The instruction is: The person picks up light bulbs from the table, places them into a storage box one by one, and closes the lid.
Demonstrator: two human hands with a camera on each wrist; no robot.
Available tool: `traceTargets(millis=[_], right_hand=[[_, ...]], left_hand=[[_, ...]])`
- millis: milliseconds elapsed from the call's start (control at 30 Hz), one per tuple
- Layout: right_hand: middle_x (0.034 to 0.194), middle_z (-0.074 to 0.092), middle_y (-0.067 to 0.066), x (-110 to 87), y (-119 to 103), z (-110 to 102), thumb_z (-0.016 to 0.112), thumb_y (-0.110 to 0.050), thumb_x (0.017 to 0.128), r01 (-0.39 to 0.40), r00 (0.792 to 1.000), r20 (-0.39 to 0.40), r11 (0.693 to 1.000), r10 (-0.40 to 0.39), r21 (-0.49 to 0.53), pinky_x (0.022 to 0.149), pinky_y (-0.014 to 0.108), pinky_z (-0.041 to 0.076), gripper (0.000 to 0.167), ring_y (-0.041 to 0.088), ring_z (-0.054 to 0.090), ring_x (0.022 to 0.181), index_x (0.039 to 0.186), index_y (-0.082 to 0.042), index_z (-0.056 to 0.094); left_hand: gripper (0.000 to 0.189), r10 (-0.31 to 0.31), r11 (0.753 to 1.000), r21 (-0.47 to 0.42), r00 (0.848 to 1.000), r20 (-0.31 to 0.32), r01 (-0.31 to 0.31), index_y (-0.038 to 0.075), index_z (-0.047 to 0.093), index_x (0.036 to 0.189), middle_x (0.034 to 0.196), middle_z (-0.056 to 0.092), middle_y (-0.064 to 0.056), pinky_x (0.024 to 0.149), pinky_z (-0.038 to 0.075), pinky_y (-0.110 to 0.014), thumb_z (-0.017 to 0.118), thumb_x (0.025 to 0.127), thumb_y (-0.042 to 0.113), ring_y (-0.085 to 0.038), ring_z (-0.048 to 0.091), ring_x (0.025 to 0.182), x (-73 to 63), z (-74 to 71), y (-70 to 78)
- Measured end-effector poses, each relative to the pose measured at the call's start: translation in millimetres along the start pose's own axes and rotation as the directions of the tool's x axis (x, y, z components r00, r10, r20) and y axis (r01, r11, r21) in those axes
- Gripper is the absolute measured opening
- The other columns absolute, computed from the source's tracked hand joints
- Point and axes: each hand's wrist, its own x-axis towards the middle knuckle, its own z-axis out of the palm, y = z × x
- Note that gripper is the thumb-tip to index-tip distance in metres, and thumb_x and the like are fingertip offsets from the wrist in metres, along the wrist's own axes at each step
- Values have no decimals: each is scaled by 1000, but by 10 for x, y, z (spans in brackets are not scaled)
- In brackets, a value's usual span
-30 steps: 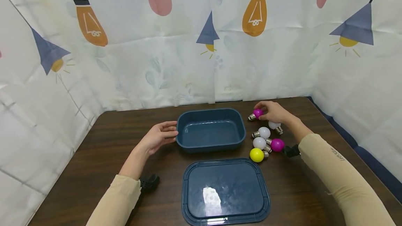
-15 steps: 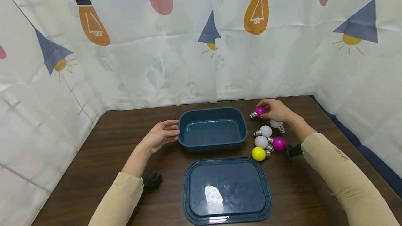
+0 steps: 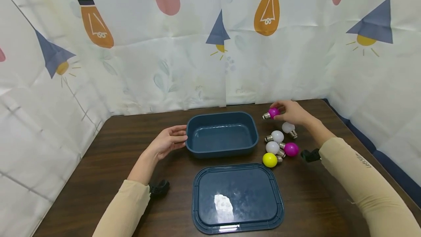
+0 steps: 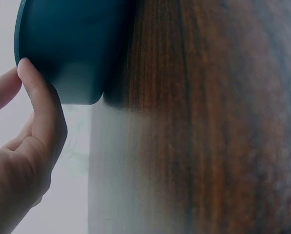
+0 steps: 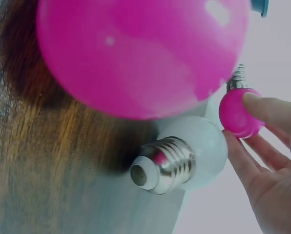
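Observation:
At the far right, my right hand (image 3: 291,113) pinches a magenta light bulb (image 3: 274,112) between thumb and fingers, its metal screw base pointing left. In the right wrist view the thumb and fingertips press on that bulb's globe (image 5: 237,114). A white bulb (image 3: 288,127) lies just below this hand. My left hand (image 3: 167,143) touches the left side of a dark blue rectangular tub (image 3: 222,136), fingers loosely bent. The left wrist view shows fingertips at the rim of the tub (image 4: 77,44). The tub holds nothing.
Right of the tub lie more bulbs: a white one (image 3: 277,136), another white one (image 3: 272,147), a magenta one (image 3: 291,149) and a yellow one (image 3: 269,160). A dark blue lid (image 3: 250,196) lies in front of the tub on the wooden table (image 3: 98,164). A printed curtain (image 3: 194,68) hangs behind.
My right hand has shifted slightly up and right with the magenta bulb, uncovering more of the white bulb below it. The left hand has stayed at the tub.

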Motion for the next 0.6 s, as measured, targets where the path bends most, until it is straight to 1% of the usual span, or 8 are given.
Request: traceTargets(millis=[233,400,600], right_hand=[[131,61,23,-68,-99,-48,74,-14,96,23,1000,-1,1000,-23,10,97,57,51,45,45,57,123,136,-1,58],[131,62,22,-78,-102,-52,73,-13,96,38,999,-6,999,-38,14,96,56,52,44,44,58,122,136,-2,58],[132,61,20,-81,-90,-35,72,-15,98,66,998,-17,997,-66,32,97,56,52,44,44,59,121,138,-4,59]], left_hand=[[58,0,1000,0,1000,4,0,-3,35,156,133,53,-26,82,58,-28,59,103,1,-15,69,93,13,10,5],[59,-3,1000,-13,1000,15,3,-3,34,156,134,53,-26,82,58,-28,60,103,1,-15,69,94,16,7,1],[60,-10,1000,-25,1000,12,10,-3,33,156,129,58,-22,81,59,-28,60,103,0,-15,69,92,13,-23,-14]])
